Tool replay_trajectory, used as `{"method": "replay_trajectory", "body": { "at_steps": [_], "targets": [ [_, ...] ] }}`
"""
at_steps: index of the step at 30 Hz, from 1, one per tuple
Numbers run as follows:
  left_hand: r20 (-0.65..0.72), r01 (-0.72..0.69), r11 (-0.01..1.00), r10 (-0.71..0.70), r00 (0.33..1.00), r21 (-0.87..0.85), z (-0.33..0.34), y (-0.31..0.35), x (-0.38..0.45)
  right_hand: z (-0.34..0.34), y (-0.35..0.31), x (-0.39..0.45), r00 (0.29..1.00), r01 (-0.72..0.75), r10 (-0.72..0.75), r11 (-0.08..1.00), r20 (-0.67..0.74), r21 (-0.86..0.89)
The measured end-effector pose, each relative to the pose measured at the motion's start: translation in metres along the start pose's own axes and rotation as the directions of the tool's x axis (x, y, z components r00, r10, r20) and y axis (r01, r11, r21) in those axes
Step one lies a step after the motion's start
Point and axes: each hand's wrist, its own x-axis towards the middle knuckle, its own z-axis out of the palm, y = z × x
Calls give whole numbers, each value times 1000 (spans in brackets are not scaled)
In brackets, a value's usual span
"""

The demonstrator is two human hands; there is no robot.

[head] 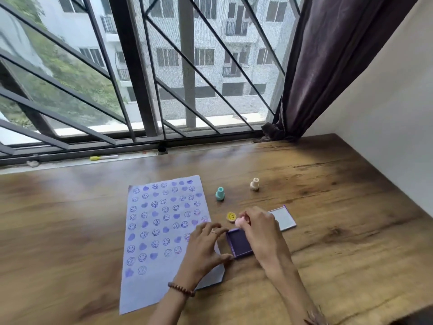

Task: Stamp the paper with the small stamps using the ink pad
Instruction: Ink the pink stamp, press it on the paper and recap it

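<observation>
A pale paper sheet (150, 273) covered with several purple smiley and heart prints lies on the wooden table (339, 207). Right of it sits the open purple ink pad (240, 242), its lid (284, 218) lying behind. My right hand (262, 231) grips a small pink stamp (240, 221) at the pad's far edge. My left hand (203, 247) rests with spread fingers on the paper's right edge, fingertips touching the pad's left side. A yellow smiley stamp (231, 216) lies just behind the pad. A teal stamp (220, 194) and a cream stamp (254, 184) stand farther back.
A barred window runs along the table's far edge, with a yellow-capped marker (104, 157) on its sill. A dark curtain (304, 90) hangs at the back right, next to a white wall (386, 113) bordering the table's right side.
</observation>
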Motion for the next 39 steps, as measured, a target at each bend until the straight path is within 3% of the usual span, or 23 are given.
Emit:
{"method": "replay_trajectory", "body": {
  "at_steps": [3,7,11,15,18,21,23,25,29,39],
  "targets": [
    [-30,7,998,-9,1000,-57,4,-1,-2,7,1,2,998,11,-12,1000,-64,-10],
    [-44,4,998,-7,999,-64,6,-2,0,39,10,-11,995,-12,26,989,96,-146],
    [7,16,999,-16,1000,-52,3,-2,2,45,9,-6,991,10,18,978,131,-207],
    [65,7,998,-3,998,-59,-10,-7,-8,38,10,6,975,-110,141,978,174,-177],
    [-1,20,991,-20,1000,-133,-32,-28,-28,35,6,2,971,-201,204,979,123,-37],
    [-41,51,990,-56,998,-134,-64,-69,-57,45,-15,-22,962,-271,273,924,30,270],
    [-9,86,992,-87,996,-97,-86,-98,-77,63,-38,-42,955,-294,279,860,98,416],
    [87,122,992,-119,989,-27,-101,-121,-92,86,-62,-57,956,-290,238,849,170,442],
    [216,178,978,-197,956,108,-103,-134,-106,120,-100,-68,980,-166,127,943,151,289],
    [190,146,988,-154,970,54,-96,-140,-108,148,-116,-84,986,82,-61,988,156,-132]
  ]
}}
